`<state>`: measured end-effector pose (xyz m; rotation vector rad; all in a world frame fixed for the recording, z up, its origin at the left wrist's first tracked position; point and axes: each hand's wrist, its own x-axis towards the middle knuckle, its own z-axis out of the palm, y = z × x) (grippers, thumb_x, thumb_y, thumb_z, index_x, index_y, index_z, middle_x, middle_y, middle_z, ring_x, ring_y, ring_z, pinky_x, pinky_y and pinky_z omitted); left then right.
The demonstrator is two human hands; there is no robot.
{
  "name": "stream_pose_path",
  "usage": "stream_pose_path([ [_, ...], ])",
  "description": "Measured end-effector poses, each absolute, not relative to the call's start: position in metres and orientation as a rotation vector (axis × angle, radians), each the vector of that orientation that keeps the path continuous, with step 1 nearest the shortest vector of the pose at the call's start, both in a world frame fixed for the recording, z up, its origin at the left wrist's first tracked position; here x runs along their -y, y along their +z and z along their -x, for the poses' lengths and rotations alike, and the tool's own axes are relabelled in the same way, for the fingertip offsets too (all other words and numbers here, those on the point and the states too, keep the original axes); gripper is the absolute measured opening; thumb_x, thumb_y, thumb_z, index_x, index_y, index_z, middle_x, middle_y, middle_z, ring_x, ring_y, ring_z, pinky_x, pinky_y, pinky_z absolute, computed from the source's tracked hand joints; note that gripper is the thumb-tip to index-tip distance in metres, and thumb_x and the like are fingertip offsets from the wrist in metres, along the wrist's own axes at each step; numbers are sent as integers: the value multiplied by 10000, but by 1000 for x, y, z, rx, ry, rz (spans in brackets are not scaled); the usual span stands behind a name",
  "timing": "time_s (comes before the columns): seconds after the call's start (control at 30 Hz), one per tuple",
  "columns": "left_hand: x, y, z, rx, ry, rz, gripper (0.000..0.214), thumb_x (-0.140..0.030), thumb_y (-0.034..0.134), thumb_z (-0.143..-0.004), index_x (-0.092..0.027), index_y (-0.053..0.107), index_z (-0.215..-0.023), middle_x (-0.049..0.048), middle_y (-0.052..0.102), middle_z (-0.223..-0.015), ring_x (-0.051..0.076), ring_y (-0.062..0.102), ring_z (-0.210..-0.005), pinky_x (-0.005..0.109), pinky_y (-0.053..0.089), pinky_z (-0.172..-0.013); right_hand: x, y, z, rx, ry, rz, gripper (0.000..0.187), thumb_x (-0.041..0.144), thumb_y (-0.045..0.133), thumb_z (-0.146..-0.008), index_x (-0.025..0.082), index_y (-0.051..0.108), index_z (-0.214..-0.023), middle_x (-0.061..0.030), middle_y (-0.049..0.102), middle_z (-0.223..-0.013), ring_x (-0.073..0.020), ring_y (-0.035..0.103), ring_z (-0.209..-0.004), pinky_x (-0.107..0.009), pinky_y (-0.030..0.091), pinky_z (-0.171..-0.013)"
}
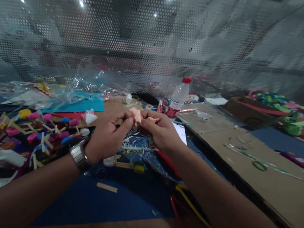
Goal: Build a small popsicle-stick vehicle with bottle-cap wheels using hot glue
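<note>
Over the middle of the blue table, my left hand (pixel 110 133) and my right hand (pixel 162 130) meet with fingertips pinched. Between them is a soft-looking peach-coloured lump (pixel 135 116) with a ragged edge; whether it is clay or crumpled paper I cannot make out. Both hands grip it, and a bit of the same colour shows behind my right fingers. Below the hands lie thin scraps and a small stick frame with a yellow-green cap (pixel 139 167). A loose wooden stick (pixel 106 187) rests nearer to me.
Colourful caps joined with wooden sticks (pixel 42 137) pile up at left. A water bottle (pixel 177 99) with a red lid stands behind my right hand, near a lit phone (pixel 180 133). Pliers with red and yellow handles (pixel 184 197) lie beneath my right forearm. Cardboard (pixel 233 148) covers the right side.
</note>
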<state>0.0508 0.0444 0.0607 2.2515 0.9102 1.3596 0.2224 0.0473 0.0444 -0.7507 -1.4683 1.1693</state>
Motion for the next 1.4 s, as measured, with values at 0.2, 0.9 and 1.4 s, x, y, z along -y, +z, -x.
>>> stream_pose_path([
  [0.2, -51, 57, -47, -1025, 1436, -2282, 240, -239, 515, -939, -224, 550, -702, -27, 574, -619, 154, 526, -596, 311, 419, -566, -49, 46, -223, 1484, 969, 942, 189, 333, 621, -770, 219, 518, -660, 68, 395, -559, -101, 303, -527, -292, 214, -542],
  [0.9, -41, 64, -48, -720, 1446, -2587, 188, -198, 525, -933, -229, 536, -747, 101, 726, -1051, 262, 684, -1063, 440, 555, -886, -40, 54, -222, 1600, 1118, 760, 421, 549, 814, -752, 216, 557, -755, 95, 366, -602, -87, 266, -538, -261, 261, -527],
  [1.4, -36, 69, -51, -723, 1370, -2432, 230, -185, 477, -973, -219, 528, -752, 114, 662, -1157, 246, 630, -1144, 439, 527, -946, -42, 50, -223, 1600, 1083, 764, 299, 441, 790, -770, 217, 592, -762, 83, 360, -595, -104, 278, -553, -286, 226, -549],
])
